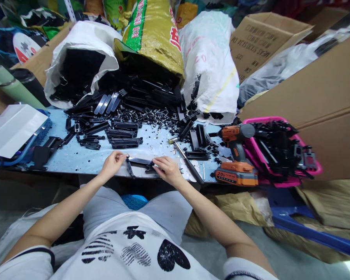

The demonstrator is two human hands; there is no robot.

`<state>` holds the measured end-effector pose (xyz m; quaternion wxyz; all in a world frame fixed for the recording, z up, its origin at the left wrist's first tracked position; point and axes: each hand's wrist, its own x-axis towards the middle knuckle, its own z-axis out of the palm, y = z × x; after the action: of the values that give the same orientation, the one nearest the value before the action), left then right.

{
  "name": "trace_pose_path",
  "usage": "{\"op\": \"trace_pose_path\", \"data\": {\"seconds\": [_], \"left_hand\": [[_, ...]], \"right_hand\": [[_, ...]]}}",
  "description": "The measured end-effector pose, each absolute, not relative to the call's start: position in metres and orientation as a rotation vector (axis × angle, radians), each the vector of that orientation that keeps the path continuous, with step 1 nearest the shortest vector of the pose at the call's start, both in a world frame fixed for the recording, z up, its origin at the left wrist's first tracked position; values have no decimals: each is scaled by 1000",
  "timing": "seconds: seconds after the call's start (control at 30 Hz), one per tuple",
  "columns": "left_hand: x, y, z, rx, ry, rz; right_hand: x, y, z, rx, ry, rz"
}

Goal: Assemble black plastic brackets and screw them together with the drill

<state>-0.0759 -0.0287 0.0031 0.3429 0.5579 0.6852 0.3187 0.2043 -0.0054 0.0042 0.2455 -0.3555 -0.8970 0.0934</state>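
Note:
A flat black metal bracket (140, 161) lies at the near edge of the light blue worktable (84, 157). My left hand (113, 163) pinches its left end, where a thin black arm hangs down. My right hand (167, 169) presses on its right end with curled fingers. Both forearms reach in from below. Stacks of similar black brackets (124, 134) and a scatter of small rivets (151, 116) lie farther back on the table.
An orange cordless drill (236, 155) stands right of my hands beside a pink basket (280, 181) of black parts. A metal rod tool (186, 157) lies diagonally nearby. Open sacks (81, 42) of parts and cardboard boxes (262, 39) crowd the back. A white box (11, 128) sits left.

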Motion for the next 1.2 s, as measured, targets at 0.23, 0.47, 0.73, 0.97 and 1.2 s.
{"op": "trace_pose_path", "data": {"seconds": [0.23,0.47,0.73,0.97,1.2], "left_hand": [[-33,-71,7,1774,2086,151],[-2,-59,-8,1663,2212,294],[-18,-66,-4,1769,2159,170],[-15,-35,2,2507,1560,503],[9,-11,-16,2516,1385,352]], "right_hand": [[131,-6,9,-858,-2558,277],[104,7,-13,-872,-2517,615],[103,2,-10,-985,-2512,656],[175,-24,-6,-858,-2310,263],[221,-10,-50,-884,-2374,205]]}}
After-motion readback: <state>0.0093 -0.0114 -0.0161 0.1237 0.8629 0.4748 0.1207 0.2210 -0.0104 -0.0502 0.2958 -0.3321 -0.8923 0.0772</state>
